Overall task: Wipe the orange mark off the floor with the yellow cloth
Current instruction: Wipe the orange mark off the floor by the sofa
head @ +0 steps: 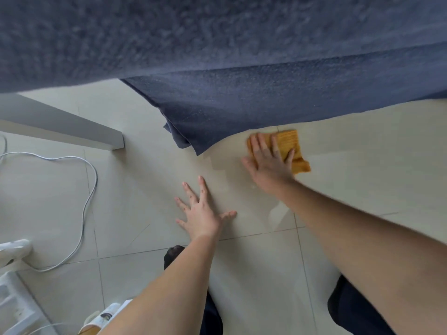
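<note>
While my right hand (268, 163) lies flat on the yellow cloth (289, 147), fingers spread and pressing it against the floor (362, 170) rather than pinching it, I judge the wiping to be under way and not yet shown finished. I have the cloth on the pale tile just beside the hem of the dark blue fabric (229, 105) that hangs over the upper part of the view, with about half of it poking out past my fingertips on the far side. My left hand (202, 213) is planted on the bare tile nearer to me, palm down, fingers splayed wide and holding nothing; it reads as a prop for my weight. I can't find the orange mark anywhere on the open tile: either it sits under the cloth and my palm, or it is already gone, and I cannot tell which from here. A faint damp-looking sheen lies on the tile between my two hands, which suggests that patch has been gone over. What is left, as I see it, is to lift or slide the cloth aside and check the tile beneath, rubbing again if any orange shows
</note>
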A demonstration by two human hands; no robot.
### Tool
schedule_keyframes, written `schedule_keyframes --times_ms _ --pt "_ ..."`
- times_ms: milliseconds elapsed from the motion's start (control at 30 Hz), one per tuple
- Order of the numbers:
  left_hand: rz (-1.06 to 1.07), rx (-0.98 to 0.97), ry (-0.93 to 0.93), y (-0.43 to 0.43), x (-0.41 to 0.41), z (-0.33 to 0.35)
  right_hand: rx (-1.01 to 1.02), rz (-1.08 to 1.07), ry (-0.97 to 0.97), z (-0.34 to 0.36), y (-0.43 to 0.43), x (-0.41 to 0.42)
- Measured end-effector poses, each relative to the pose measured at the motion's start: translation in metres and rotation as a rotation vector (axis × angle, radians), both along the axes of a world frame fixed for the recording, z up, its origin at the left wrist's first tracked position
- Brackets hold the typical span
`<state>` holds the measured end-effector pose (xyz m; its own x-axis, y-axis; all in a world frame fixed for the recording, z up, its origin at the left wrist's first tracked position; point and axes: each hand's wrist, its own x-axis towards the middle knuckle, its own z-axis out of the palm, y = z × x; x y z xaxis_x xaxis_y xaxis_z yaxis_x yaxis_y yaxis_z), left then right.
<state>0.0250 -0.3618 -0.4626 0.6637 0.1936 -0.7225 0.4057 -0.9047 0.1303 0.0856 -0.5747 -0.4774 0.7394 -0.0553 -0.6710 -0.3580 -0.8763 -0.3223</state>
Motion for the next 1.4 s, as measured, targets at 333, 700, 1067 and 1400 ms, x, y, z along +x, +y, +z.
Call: schedule_keyframes --times_ms 333,700,1067,1400 --pt "0.033 -0.042 -0.004 0.001 -0.002 -0.002 -0.157 -0.169 0.062 0.006 -0.108 -0.077" --pt "0.036 -0.030 0.009 -0.001 0.000 0.001 0.023 0.063 -0.004 0.001 0.032 -0.006" --pt "0.023 -0.012 0.011 0.000 -0.002 0.000 -0.176 -0.125 0.112 0.012 -0.118 -0.113" --pt "0.025 -0.035 0.019 0.002 -0.001 0.002 0.014 0.350 -0.066 -0.001 0.026 0.004"
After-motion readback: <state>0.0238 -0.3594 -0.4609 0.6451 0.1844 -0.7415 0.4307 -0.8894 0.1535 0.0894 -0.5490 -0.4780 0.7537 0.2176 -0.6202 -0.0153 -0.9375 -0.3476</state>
